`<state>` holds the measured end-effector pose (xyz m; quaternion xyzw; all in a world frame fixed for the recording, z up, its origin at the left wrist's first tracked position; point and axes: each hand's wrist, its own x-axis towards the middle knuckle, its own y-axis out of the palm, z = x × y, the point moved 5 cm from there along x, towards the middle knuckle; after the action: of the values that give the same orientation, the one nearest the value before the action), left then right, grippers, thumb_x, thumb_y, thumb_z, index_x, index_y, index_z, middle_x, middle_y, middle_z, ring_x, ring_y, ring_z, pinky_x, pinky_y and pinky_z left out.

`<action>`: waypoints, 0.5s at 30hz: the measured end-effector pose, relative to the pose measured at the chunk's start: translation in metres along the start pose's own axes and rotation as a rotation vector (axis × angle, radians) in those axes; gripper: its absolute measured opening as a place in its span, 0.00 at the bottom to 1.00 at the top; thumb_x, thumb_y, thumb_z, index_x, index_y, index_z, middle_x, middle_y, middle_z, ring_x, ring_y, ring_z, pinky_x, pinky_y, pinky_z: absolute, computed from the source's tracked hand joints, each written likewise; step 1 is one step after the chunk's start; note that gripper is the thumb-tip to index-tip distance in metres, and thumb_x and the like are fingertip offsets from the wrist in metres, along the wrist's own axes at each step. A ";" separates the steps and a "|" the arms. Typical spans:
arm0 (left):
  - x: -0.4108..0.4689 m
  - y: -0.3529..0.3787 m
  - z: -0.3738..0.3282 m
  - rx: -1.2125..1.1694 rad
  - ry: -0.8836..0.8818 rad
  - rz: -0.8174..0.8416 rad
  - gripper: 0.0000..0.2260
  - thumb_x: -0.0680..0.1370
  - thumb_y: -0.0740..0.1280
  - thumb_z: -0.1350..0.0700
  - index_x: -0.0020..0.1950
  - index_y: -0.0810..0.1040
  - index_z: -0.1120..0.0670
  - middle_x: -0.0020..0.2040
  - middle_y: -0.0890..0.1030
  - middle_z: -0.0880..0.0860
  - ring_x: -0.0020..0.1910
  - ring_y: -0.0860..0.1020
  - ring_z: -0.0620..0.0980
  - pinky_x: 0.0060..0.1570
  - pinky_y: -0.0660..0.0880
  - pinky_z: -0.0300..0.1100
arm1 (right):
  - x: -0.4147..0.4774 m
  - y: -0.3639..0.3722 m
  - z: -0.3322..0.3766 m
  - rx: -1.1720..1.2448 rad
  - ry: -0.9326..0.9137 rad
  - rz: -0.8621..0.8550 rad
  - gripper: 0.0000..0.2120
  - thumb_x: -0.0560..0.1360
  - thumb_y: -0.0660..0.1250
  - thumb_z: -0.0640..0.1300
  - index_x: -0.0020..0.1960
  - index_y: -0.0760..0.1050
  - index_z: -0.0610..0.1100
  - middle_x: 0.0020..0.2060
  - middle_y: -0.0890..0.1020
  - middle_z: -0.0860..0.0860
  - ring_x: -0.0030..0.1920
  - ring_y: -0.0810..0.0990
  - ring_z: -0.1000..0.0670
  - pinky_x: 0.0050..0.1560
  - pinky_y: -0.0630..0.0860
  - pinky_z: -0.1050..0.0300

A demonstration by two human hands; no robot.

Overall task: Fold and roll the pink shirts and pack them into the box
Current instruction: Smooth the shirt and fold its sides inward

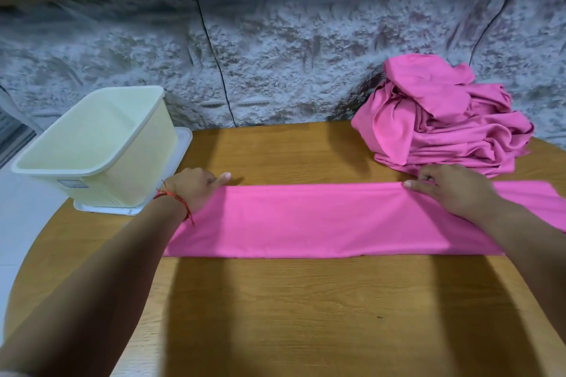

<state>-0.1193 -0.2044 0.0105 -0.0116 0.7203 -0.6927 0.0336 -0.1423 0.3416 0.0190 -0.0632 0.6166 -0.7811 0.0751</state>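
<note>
We have the pink shirt (321,220), folded into a long flat band of thin soft fabric, lying across the brown wooden table (275,309) from nine to three o'clock. Our left hand (196,190) curls its fingers on the band's far corner at nine, thumb out, and our right hand (450,193) pinches the far edge near three. We judge it light, limp and a little slippery on the wood (it will hold no shape by itself), so we would take it at one short end and roll tightly. The pale yellow rectangular plastic box (101,144) sits at ten o'clock and the heap of crumpled pink shirts (444,122) at two. The band's right end runs under our forearm and out of frame, its sleeves and collar are tucked out of sight, and the heap cannot be counted.
</note>
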 end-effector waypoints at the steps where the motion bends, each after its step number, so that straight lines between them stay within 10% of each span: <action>1: -0.002 -0.001 0.002 0.022 0.002 -0.025 0.39 0.75 0.42 0.21 0.34 0.76 0.51 0.32 0.78 0.48 0.34 0.78 0.48 0.35 0.72 0.44 | -0.001 0.001 -0.001 -0.006 0.006 -0.014 0.22 0.77 0.65 0.69 0.37 0.72 0.53 0.33 0.78 0.55 0.38 0.78 0.45 0.38 0.73 0.49; 7: -0.019 0.005 0.018 0.103 -0.005 -0.142 0.24 0.84 0.49 0.35 0.51 0.79 0.47 0.47 0.71 0.49 0.59 0.74 0.57 0.58 0.73 0.56 | -0.006 0.003 -0.001 0.028 0.025 -0.053 0.23 0.75 0.64 0.72 0.37 0.72 0.54 0.33 0.78 0.56 0.37 0.76 0.45 0.38 0.71 0.50; 15: -0.008 -0.004 0.019 0.010 -0.108 -0.037 0.29 0.82 0.47 0.32 0.40 0.77 0.49 0.43 0.74 0.50 0.56 0.76 0.57 0.53 0.76 0.54 | 0.007 0.001 -0.005 0.105 0.005 0.051 0.25 0.76 0.68 0.68 0.33 0.74 0.49 0.28 0.79 0.51 0.34 0.78 0.49 0.39 0.76 0.50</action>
<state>-0.1102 -0.2233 0.0136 -0.0621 0.7136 -0.6953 0.0595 -0.1501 0.3446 0.0174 -0.0416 0.5763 -0.8105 0.0966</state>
